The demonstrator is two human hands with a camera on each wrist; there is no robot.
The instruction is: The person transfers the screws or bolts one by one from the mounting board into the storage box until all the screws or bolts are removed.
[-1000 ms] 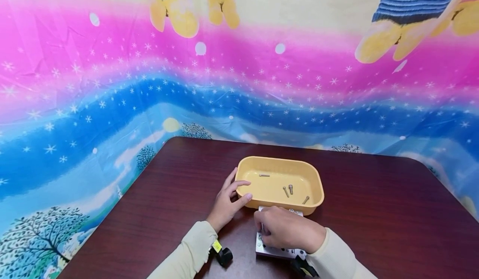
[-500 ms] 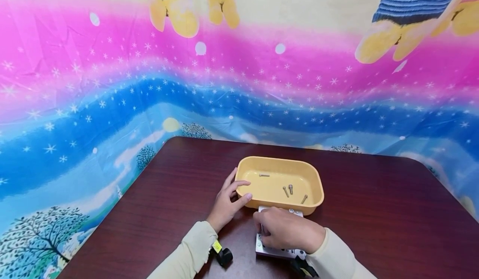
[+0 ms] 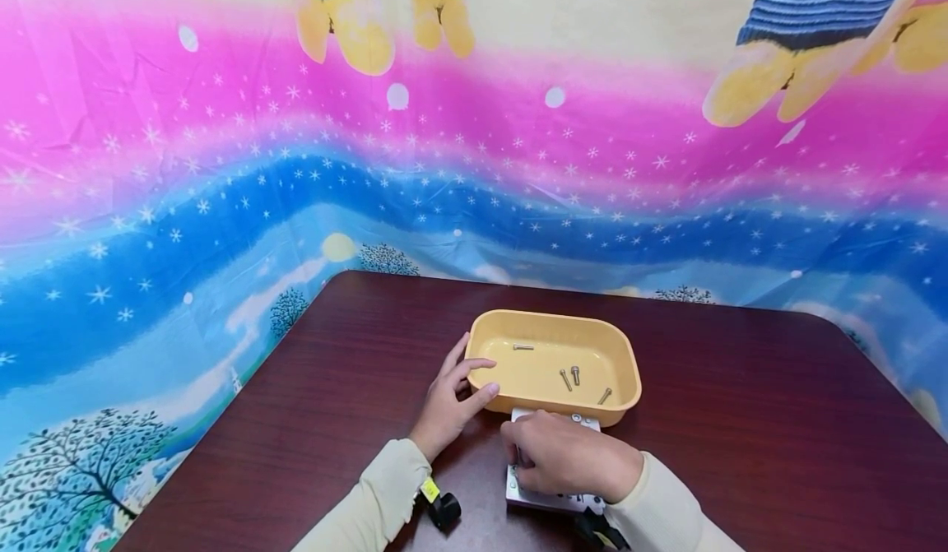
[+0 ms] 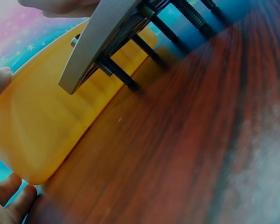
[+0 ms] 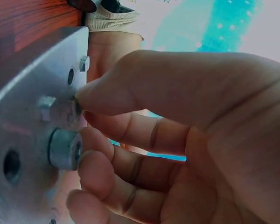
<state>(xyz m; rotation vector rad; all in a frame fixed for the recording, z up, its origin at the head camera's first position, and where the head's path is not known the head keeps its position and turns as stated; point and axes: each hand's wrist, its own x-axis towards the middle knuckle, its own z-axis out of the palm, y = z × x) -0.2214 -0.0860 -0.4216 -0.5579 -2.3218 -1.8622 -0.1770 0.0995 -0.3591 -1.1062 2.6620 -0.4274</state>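
Note:
My right hand (image 3: pixel 570 456) bends over a silver metal plate (image 3: pixel 536 498) in front of the tray. In the right wrist view, its thumb and index finger pinch a small bolt (image 5: pixel 76 108) low at the plate's face, mostly hidden by the fingertips. Beside them a thick socket-head bolt (image 5: pixel 65 149) stands out, close to the other curled fingers. Threaded shanks (image 4: pixel 119 72) hang below the plate in the left wrist view. My left hand (image 3: pixel 442 404) grips the left front corner of the yellow tray (image 3: pixel 551 316), thumb and index finger over the rim, other fingers round the outside.
Several loose bolts (image 3: pixel 574 374) lie on the tray's floor. The plate sits raised on its bolts, right against the tray's front wall. A dark reddish wooden table (image 3: pixel 741 420) bears everything, and a printed cloth (image 3: pixel 474 141) hangs behind its far edge.
The bolt at the tray's right end rocks slightly and lies nearly as before. Both hands, the plate and the tray keep their places, with only slight shifts in my right fingers.

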